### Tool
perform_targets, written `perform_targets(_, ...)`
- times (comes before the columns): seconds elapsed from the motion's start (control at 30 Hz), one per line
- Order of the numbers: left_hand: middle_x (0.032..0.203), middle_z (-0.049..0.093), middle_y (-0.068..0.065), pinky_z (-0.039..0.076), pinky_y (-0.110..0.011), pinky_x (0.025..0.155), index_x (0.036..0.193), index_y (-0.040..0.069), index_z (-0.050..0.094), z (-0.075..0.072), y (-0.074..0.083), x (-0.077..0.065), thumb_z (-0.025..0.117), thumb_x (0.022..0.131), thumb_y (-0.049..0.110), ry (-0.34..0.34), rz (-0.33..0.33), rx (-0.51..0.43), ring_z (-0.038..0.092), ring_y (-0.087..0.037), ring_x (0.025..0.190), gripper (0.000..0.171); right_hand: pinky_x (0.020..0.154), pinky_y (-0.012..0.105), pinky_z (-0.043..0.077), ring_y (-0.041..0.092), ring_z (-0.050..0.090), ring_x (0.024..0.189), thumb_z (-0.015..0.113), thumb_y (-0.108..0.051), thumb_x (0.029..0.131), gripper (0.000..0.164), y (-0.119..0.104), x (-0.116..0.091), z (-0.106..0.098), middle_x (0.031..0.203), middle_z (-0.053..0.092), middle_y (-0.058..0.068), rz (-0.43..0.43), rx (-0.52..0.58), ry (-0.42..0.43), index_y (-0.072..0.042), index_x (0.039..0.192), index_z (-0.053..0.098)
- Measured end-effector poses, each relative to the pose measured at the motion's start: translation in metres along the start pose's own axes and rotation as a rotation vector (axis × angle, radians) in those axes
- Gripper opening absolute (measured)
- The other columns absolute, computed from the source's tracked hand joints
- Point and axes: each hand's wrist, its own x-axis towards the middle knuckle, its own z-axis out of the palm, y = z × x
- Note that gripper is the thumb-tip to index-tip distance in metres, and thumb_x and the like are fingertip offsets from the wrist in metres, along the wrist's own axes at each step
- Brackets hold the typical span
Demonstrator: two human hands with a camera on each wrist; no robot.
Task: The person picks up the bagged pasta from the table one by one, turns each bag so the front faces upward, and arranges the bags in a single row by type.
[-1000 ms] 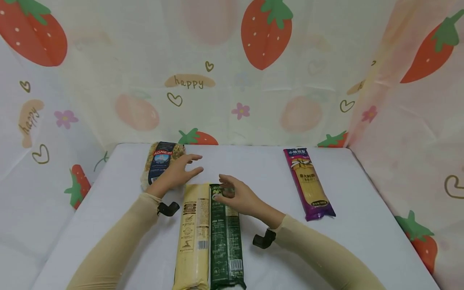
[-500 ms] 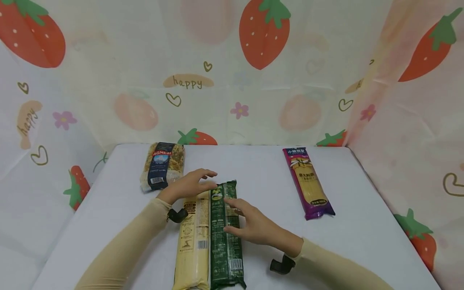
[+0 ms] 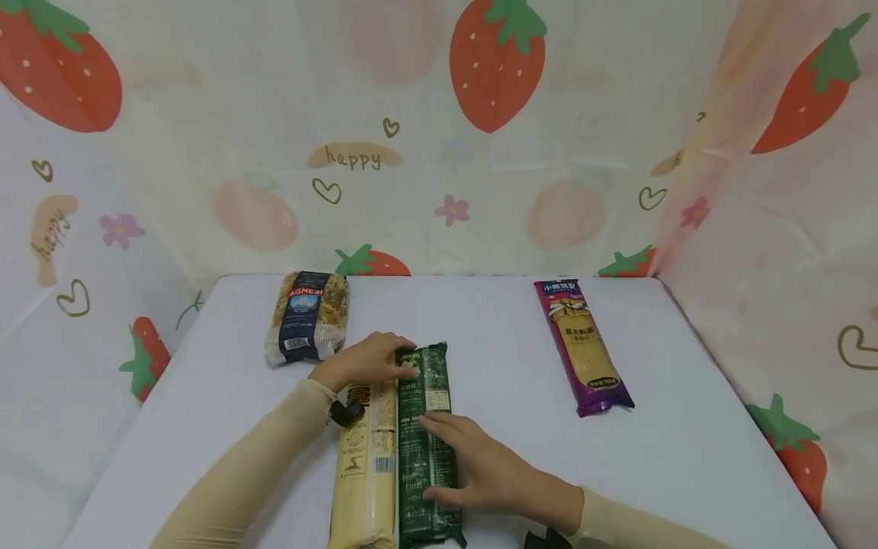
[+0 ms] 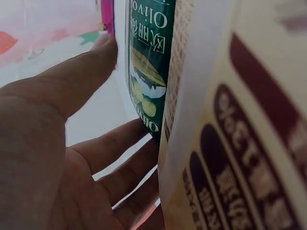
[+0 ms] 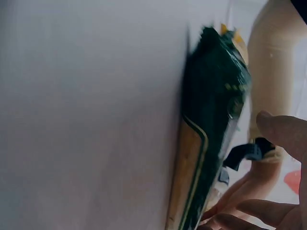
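A green spaghetti packet lies lengthwise beside a yellow noodle packet, both near the front middle of the table. My left hand is over their far ends, with its thumb above the green packet's face. In the left wrist view, the left fingers reach toward the green packet's end, with a gap between thumb and fingers. My right hand is at the green packet's right side, its thumb and fingers spread over the near half. Whether the fingertips touch the packet cannot be told.
A pasta bag with a dark blue label sits at the back left of the white table. A purple noodle packet lies at the right. Strawberry-patterned cloth hangs behind and along both sides.
My left hand has moved right and nearer, from beside the pasta bag to the packets' far ends. My right hand has drawn back along the green packet toward its near end.
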Motion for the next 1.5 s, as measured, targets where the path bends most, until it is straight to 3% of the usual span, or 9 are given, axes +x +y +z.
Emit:
perform_targets(0.23, 0.147, 0.059, -0.021, 0.047, -0.057, 0.115, 0.152, 0.002, 0.058, 0.000, 0.007, 0.003, 0.075, 0.102, 0.045, -0.014, -0.024, 0.083, 0.055, -0.040, 0.138, 0.068, 0.111, 0.043, 0.054, 0.030, 0.033, 0.158, 0.076, -0.062, 0.095, 0.101, -0.001, -0.006, 0.009, 0.175, 0.027, 0.010, -0.038, -0.123, -0.012, -0.012, 0.170, 0.031)
perform_targets(0.6, 0.135, 0.061, -0.018, 0.050, -0.054, 0.109, 0.151, 0.003, 0.060, 0.002, 0.012, 0.005, 0.079, 0.100, 0.042, -0.011, -0.056, 0.116, 0.058, -0.037, 0.128, 0.067, 0.092, 0.034, 0.062, 0.032, 0.016, 0.165, 0.080, -0.072, 0.086, 0.116, -0.005, -0.012, 0.014, 0.181, 0.008, 0.006, 0.043, -0.173, -0.161, -0.018, 0.173, 0.025)
perform_targets(0.77, 0.131, 0.059, -0.017, 0.052, -0.053, 0.106, 0.150, 0.002, 0.060, 0.005, 0.012, 0.005, 0.079, 0.099, 0.042, -0.015, -0.058, 0.124, 0.058, -0.035, 0.122, 0.067, 0.094, 0.034, 0.062, 0.035, 0.014, 0.165, 0.081, -0.071, 0.086, 0.119, -0.008, -0.012, 0.018, 0.181, 0.007, 0.011, 0.021, -0.242, -0.161, -0.014, 0.173, 0.023)
perform_targets(0.93, 0.134, 0.059, -0.018, 0.050, -0.055, 0.109, 0.148, 0.003, 0.062, 0.005, 0.012, 0.004, 0.080, 0.099, 0.042, -0.001, -0.075, 0.108, 0.056, -0.037, 0.127, 0.066, 0.089, 0.030, 0.062, 0.039, 0.019, 0.164, 0.080, -0.072, 0.085, 0.120, -0.013, -0.011, 0.022, 0.179, 0.012, 0.018, 0.003, -0.336, -0.144, -0.010, 0.172, 0.025)
perform_targets(1.17, 0.146, 0.054, -0.022, 0.048, -0.058, 0.112, 0.148, 0.004, 0.061, 0.008, 0.011, 0.004, 0.077, 0.101, 0.042, -0.001, -0.068, 0.098, 0.050, -0.043, 0.138, 0.063, 0.078, 0.025, 0.061, 0.038, 0.018, 0.164, 0.084, -0.068, 0.085, 0.119, -0.018, -0.009, 0.022, 0.180, 0.012, 0.015, 0.064, -0.283, -0.161, -0.012, 0.172, 0.025)
perform_targets(1.37, 0.144, 0.056, -0.023, 0.048, -0.059, 0.110, 0.144, 0.000, 0.060, 0.005, 0.013, 0.002, 0.076, 0.102, 0.037, -0.002, -0.017, 0.059, 0.051, -0.045, 0.134, 0.058, 0.081, 0.027, 0.062, 0.035, 0.014, 0.165, 0.087, -0.060, 0.087, 0.114, -0.021, -0.009, 0.019, 0.180, 0.011, 0.013, 0.088, -0.262, -0.181, -0.014, 0.172, 0.026)
perform_targets(1.5, 0.145, 0.057, -0.023, 0.048, -0.058, 0.112, 0.145, 0.000, 0.058, 0.003, 0.011, 0.002, 0.076, 0.103, 0.037, -0.015, -0.017, 0.045, 0.052, -0.044, 0.137, 0.059, 0.080, 0.025, 0.060, 0.035, 0.012, 0.166, 0.090, -0.052, 0.087, 0.112, -0.021, -0.009, 0.017, 0.180, 0.010, 0.014, 0.094, -0.210, -0.191, -0.015, 0.172, 0.027)
